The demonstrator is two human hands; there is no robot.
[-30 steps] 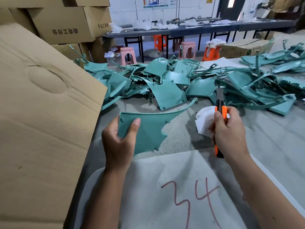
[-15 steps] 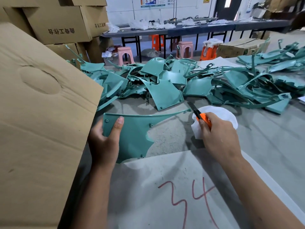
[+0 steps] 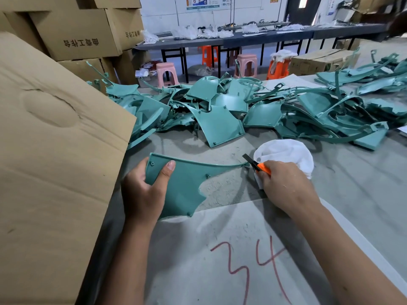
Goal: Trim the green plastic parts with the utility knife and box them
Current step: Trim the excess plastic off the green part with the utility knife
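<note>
Grey worktable: left hand grips a green plastic panel, thumb on top; right hand curls round an orange utility knife, blade at the panel's pointed tip.

Room to move around the white crumpled cloth

We see bare grey table right of the cloth and nearer us; behind it the heap of green plastic parts bars passage, and far left a tall brown cardboard flap walls us in.

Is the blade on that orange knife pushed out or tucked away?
Out. A dark blade juts from the orange utility knife in the right hand, its tip at the green part's pointed end.
</note>
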